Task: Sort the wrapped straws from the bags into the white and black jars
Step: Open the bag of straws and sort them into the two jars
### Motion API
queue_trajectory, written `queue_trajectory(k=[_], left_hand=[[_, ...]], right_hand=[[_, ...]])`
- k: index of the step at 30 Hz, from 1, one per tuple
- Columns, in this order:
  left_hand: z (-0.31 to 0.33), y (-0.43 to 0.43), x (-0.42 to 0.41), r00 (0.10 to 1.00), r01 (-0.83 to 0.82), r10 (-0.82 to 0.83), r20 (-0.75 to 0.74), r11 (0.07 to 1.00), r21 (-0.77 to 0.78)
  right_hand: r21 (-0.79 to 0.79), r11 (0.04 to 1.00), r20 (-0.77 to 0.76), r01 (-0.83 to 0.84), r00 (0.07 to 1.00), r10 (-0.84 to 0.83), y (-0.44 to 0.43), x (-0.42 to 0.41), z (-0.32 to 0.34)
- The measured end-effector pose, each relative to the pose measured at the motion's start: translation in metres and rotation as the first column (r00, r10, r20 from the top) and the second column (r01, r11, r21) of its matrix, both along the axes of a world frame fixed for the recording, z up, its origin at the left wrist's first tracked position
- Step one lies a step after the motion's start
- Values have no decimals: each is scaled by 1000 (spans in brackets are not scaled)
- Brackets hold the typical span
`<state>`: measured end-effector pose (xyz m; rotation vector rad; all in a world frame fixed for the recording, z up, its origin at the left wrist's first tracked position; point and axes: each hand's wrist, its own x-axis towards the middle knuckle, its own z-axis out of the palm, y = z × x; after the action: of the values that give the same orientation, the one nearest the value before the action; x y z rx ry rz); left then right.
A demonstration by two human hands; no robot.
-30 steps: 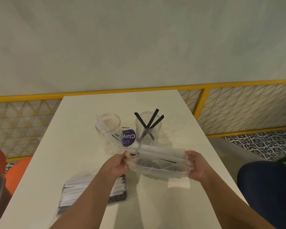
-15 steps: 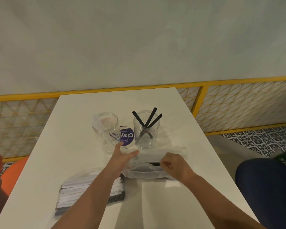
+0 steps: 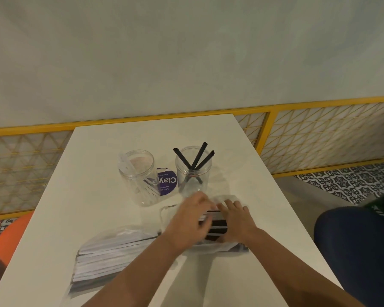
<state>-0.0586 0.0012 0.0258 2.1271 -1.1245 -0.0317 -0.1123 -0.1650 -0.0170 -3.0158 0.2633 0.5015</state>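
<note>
A clear bag of black and white wrapped straws (image 3: 216, 232) lies on the white table (image 3: 102, 207), in front of the jars. My left hand (image 3: 187, 220) is blurred and curls over the bag's far left end, thumb and fingers closed on the plastic. Flat on top of the bag rests my right hand (image 3: 235, 218), fingers apart. Behind stand two clear jars: the left jar (image 3: 140, 176) holds white wrapped straws, the right jar (image 3: 193, 173) holds three black ones. A second bag of straws (image 3: 113, 253) lies at the near left.
A purple round label (image 3: 166, 181) shows between the jars. A yellow lattice railing (image 3: 319, 138) runs behind and to the right of the table. An orange seat (image 3: 11, 231) is at the left, a dark blue seat (image 3: 355, 247) at the right.
The bag was held up stretched between both hands; it now lies on the table. Both hands have come together on top of it.
</note>
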Motion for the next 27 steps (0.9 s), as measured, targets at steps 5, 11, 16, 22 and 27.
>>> queue_trajectory(k=[5,11,16,22,27], left_hand=[[-34,-16,-5,971,197,-101,-216,848,491],[-55,-11,12,996,65,-12,-87,768,638],[-59,-13,14,994,44,28,-105,778,626],[-66,-12,13,992,95,-14,-127,749,656],[-68,-13,12,956,77,98,-278,826,558]], right_hand=[[158,987,27,-19,1000,15,-6,-6,-3],[65,995,56,-73,996,69,-17,-18,-9],[113,990,91,-88,993,78,-20,-18,-11],[228,970,108,-87,992,64,-30,-21,-8],[233,967,118,-101,990,75,-32,-24,-12]])
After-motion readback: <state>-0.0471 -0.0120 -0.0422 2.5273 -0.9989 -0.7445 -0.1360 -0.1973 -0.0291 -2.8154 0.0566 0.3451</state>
